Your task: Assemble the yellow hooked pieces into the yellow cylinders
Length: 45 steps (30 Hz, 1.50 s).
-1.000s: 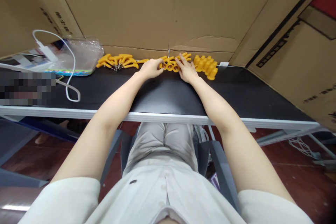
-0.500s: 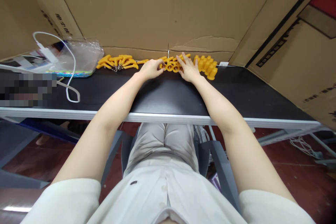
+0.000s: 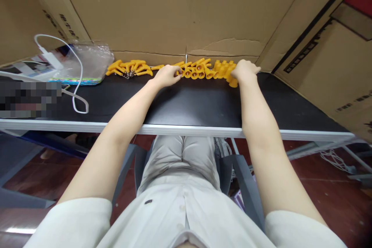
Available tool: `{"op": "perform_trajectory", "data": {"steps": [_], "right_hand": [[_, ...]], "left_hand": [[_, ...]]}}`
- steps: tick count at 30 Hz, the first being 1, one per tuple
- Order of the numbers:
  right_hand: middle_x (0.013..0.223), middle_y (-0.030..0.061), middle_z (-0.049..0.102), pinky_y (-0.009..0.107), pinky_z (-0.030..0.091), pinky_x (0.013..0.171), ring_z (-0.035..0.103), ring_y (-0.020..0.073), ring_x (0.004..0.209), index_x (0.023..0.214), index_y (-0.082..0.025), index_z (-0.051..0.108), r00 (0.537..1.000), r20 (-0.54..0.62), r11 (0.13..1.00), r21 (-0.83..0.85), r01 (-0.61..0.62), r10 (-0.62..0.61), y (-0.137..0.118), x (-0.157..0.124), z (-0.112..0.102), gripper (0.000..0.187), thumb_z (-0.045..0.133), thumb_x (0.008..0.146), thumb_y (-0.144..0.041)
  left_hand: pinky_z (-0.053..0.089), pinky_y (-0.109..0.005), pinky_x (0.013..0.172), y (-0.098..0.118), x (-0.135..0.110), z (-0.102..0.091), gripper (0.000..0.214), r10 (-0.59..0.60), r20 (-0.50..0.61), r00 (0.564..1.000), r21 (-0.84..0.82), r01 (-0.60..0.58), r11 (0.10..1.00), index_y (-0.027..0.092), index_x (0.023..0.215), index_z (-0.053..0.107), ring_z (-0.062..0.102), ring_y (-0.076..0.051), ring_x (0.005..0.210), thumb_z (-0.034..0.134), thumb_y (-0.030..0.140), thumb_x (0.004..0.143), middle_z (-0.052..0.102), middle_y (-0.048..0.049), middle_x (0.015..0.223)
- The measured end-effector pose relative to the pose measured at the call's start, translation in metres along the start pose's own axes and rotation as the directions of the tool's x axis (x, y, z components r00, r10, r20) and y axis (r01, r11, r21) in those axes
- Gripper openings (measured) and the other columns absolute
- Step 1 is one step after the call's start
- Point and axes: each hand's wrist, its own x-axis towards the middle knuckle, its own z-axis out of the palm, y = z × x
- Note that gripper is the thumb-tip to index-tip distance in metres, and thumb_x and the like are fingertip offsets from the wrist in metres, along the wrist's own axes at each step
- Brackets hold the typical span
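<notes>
My left hand [image 3: 168, 76] rests at the left end of a heap of yellow plastic pieces [image 3: 194, 74]. Its thumb and curled fingers close around the end of one piece. Those pieces lie on their sides, stacked, their round flared mouths facing me. My right hand [image 3: 246, 70] is at the right side of a block of upright yellow pieces [image 3: 223, 69], back towards me. One finger points out to the right; the others are mostly hidden, so their grip does not show. Left of my left hand lie yellow T-shaped handles [image 3: 136, 64] with small metal chains [image 3: 128, 74].
Cardboard walls [image 3: 186, 11] close off the back and sides of the black table [image 3: 186, 104]. Clear plastic bags [image 3: 93, 60], a white cable [image 3: 82, 73] and a white adapter [image 3: 52, 60] lie at the left. A metal edge [image 3: 186, 130] runs along the front.
My right hand has left the heap of lying pieces and moved right to the upright block. More flared mouths now show in the heap. The left hand has stayed in place.
</notes>
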Motion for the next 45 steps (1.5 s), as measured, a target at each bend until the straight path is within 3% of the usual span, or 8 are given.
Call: {"op": "perform_trajectory", "data": {"steps": [5, 11, 21, 25, 29, 32, 37, 45], "right_hand": [[0.115, 0.0225, 0.083, 0.052, 0.068, 0.101, 0.083, 0.0382, 0.116, 0.126, -0.006, 0.079, 0.973, 0.21, 0.996, 0.025, 0.088, -0.091, 0.006, -0.008, 0.002, 0.034, 0.079, 0.092, -0.008], [0.081, 0.0122, 0.079, 0.059, 0.07, 0.092, 0.084, 0.038, 0.087, 0.11, -0.01, 0.081, 0.941, 0.245, 0.971, 0.107, 0.212, -0.233, -0.006, -0.002, 0.03, 0.024, 0.09, 0.087, -0.014], [0.092, 0.0081, 0.076, 0.041, 0.065, 0.088, 0.079, 0.0296, 0.088, 0.115, -0.017, 0.072, 0.855, 0.237, 0.88, 0.244, 0.407, -0.461, -0.027, -0.021, 0.036, 0.028, 0.087, 0.095, -0.028], [0.102, 0.0108, 0.078, 0.035, 0.059, 0.086, 0.076, 0.025, 0.09, 0.111, -0.016, 0.07, 0.851, 0.223, 0.875, 0.212, 0.434, -0.476, -0.029, -0.025, 0.034, 0.023, 0.085, 0.096, -0.027], [0.108, 0.0112, 0.078, 0.034, 0.056, 0.087, 0.075, 0.0235, 0.091, 0.112, -0.017, 0.069, 0.841, 0.221, 0.866, 0.215, 0.452, -0.494, -0.029, -0.024, 0.035, 0.023, 0.083, 0.097, -0.027], [0.11, 0.0112, 0.077, 0.035, 0.057, 0.088, 0.074, 0.0249, 0.095, 0.112, -0.017, 0.069, 0.843, 0.215, 0.867, 0.192, 0.459, -0.494, -0.029, -0.023, 0.038, 0.023, 0.083, 0.097, -0.029], [0.115, 0.0151, 0.078, 0.035, 0.056, 0.092, 0.075, 0.0274, 0.105, 0.109, -0.016, 0.068, 0.837, 0.201, 0.858, 0.185, 0.478, -0.51, -0.03, -0.019, 0.042, 0.024, 0.083, 0.097, -0.029], [0.121, 0.0153, 0.077, 0.039, 0.057, 0.099, 0.075, 0.0307, 0.112, 0.114, -0.016, 0.069, 0.828, 0.201, 0.851, 0.167, 0.497, -0.523, -0.029, -0.017, 0.045, 0.026, 0.082, 0.097, -0.031]], "left_hand": [[0.06, -0.038, 0.099, -0.002, 0.001, -0.001, 0.036, 0.026, 0.003, 1.0, -0.018, -0.026, 1.0, 0.019, 0.12, 0.087, 0.079, -0.032, 0.106, 0.062, 0.025, 0.095, 0.085, -0.0103, 0.106], [0.06, -0.036, 0.097, -0.002, 0.001, 0.0, 0.035, 0.024, -0.001, 1.0, -0.001, -0.024, 1.0, 0.019, 0.117, 0.088, 0.079, -0.03, 0.105, 0.061, 0.025, 0.096, 0.085, -0.0101, 0.105], [0.06, -0.041, 0.101, -0.011, 0.004, 0.004, 0.033, -0.005, 0.01, 1.0, 0.023, 0.005, 1.0, 0.018, 0.116, 0.086, 0.078, -0.033, 0.107, 0.06, 0.026, 0.098, 0.084, -0.0126, 0.109], [0.058, -0.045, 0.11, -0.039, 0.007, 0.004, 0.039, -0.222, -0.092, 0.971, 0.044, 0.227, 0.973, 0.019, 0.127, 0.083, 0.073, -0.037, 0.123, 0.06, 0.025, 0.095, 0.082, -0.0152, 0.125], [0.051, -0.053, 0.12, -0.08, 0.003, 0.005, 0.056, -0.459, -0.133, 0.878, 0.067, 0.47, 0.88, 0.012, 0.143, 0.074, 0.063, -0.042, 0.143, 0.059, 0.026, 0.092, 0.068, -0.0247, 0.153], [0.046, -0.061, 0.122, -0.106, -0.003, 0.009, 0.073, -0.564, -0.101, 0.82, 0.047, 0.57, 0.82, 0.008, 0.149, 0.069, 0.053, -0.047, 0.154, 0.064, 0.044, 0.087, 0.063, -0.0273, 0.16], [0.042, -0.059, 0.114, -0.132, -0.003, 0.019, 0.114, -0.578, -0.067, 0.813, -0.029, 0.578, 0.816, 0.007, 0.129, 0.075, 0.05, -0.048, 0.153, 0.053, 0.099, 0.064, 0.068, -0.0272, 0.152], [0.033, -0.066, 0.118, -0.139, 0.003, 0.024, 0.093, -0.648, -0.078, 0.757, -0.071, 0.644, 0.761, 0.014, 0.121, 0.078, 0.041, -0.051, 0.159, 0.065, 0.092, 0.072, 0.058, -0.0259, 0.166]]}}
